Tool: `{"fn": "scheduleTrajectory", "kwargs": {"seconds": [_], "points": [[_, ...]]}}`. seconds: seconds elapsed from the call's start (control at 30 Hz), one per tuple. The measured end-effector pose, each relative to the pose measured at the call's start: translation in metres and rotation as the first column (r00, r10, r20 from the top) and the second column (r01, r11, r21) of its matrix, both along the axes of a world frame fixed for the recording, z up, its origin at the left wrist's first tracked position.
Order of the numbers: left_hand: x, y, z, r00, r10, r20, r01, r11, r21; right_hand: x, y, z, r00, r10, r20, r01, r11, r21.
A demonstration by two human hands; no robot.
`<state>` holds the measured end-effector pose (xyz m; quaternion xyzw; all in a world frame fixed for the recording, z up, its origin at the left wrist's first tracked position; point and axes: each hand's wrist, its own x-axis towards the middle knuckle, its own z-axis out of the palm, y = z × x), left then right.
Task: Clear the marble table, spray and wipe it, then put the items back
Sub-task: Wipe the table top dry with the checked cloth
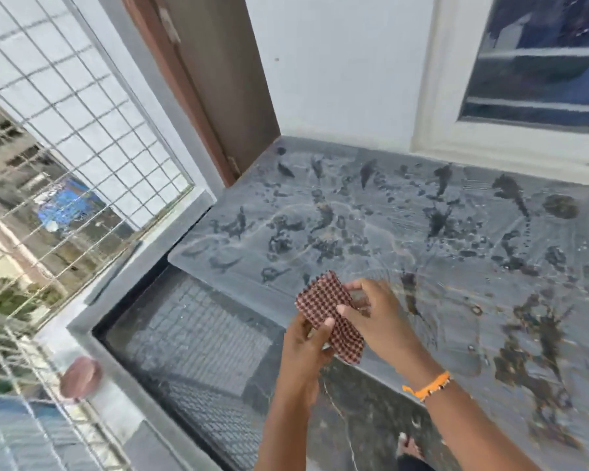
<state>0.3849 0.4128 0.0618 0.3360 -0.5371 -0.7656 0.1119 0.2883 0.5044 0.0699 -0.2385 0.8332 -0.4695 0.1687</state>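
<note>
A home balcony: grilled railing (65,137), wooden door (215,79), window (538,59), marble table (422,226).

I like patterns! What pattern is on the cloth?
Small red-and-white checks on the cloth, seen in the head view.

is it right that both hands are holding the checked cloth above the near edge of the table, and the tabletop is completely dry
Not quite. The left hand and right hand do hold the checked cloth above the near edge of the marble table, but the tabletop is not dry: the head view shows dark wet splashes and droplets spread across it.
</note>
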Motion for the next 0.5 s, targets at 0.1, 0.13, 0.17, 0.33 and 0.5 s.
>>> {"fn": "scheduleTrajectory", "kwargs": {"seconds": [0.1, 0.13, 0.17, 0.33, 0.5], "points": [[0.006, -0.023, -0.005, 0.998, 0.064, 0.013, -0.065, 0.998, 0.012, 0.004, -0.026, -0.002, 0.999, 0.039, -0.006, -0.038, 0.999, 0.033], [0.006, -0.032, -0.005, 0.997, 0.076, 0.014, -0.076, 0.997, 0.012, 0.003, -0.036, -0.004, 0.999, 0.049, -0.019, -0.048, 0.998, 0.04], [0.004, -0.044, -0.006, 0.996, 0.083, 0.016, -0.083, 0.997, 0.008, 0.002, -0.047, -0.005, 0.998, 0.054, -0.038, -0.052, 0.998, 0.044], [-0.022, -0.09, -0.012, 0.996, 0.084, 0.043, -0.085, 0.996, 0.013, -0.024, -0.094, -0.015, 0.996, 0.089, 0.007, -0.089, 0.994, 0.063], [-0.065, -0.142, -0.005, 0.994, -0.058, 0.092, 0.057, 0.998, 0.016, -0.063, -0.134, -0.018, 0.987, 0.146, 0.059, -0.152, 0.982, 0.116]]}}
